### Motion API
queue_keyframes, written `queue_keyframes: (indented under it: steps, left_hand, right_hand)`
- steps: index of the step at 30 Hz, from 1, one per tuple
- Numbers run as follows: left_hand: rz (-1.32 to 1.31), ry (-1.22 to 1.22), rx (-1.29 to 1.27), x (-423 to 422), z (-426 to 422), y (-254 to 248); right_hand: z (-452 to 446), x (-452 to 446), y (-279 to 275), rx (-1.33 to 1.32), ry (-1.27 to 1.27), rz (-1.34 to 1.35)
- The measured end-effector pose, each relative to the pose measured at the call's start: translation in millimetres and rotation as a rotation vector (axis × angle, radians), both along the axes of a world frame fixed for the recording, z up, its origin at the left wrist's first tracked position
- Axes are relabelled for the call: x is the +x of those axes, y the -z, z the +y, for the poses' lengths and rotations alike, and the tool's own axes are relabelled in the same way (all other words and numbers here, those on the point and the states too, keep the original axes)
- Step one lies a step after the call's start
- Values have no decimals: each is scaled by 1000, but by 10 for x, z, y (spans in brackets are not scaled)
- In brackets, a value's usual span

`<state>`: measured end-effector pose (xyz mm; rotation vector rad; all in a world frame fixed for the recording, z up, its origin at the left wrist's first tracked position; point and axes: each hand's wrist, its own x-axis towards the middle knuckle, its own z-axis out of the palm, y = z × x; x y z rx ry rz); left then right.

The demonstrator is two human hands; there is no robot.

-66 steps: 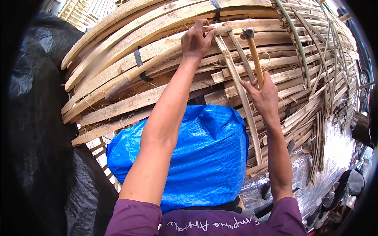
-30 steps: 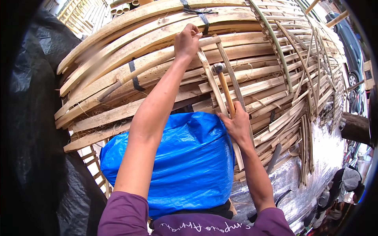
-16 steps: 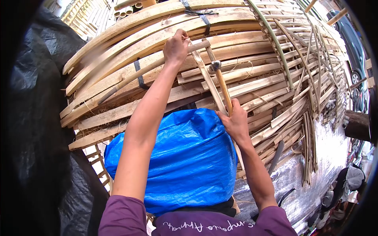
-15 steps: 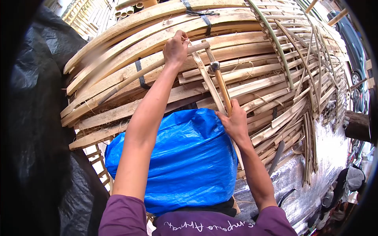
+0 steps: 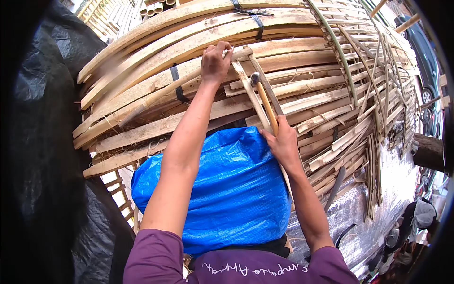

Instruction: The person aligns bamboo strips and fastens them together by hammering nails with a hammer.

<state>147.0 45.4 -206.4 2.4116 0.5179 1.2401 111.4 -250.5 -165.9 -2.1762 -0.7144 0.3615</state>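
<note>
One hammer (image 5: 265,102), just right of upper centre in the head view, looked stiff and top-heavy, probably best held low on its handle (image 5: 268,111). The right hand (image 5: 283,146) closed round that handle; the left hand (image 5: 216,64) curled narrowly against a pole (image 5: 163,93), its exact grip unclear.

The right hand (image 5: 285,144) hides the lower end of the hammer (image 5: 266,105)

Bright daylight, glare on silver sheeting (image 5: 395,165), dark fisheye edges, upper-left planks (image 5: 137,64) seemingly smudged
</note>
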Motion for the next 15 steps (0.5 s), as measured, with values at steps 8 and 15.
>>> queue_keyframes:
  steps: [8,15]
  left_hand:
    - [-9,35,-169,45,45,73]
    - [34,-38,-216,42,30,49]
  right_hand:
    - [-111,91,-21,-52,12,-61]
    - [-89,123,9,-52,-13,-43]
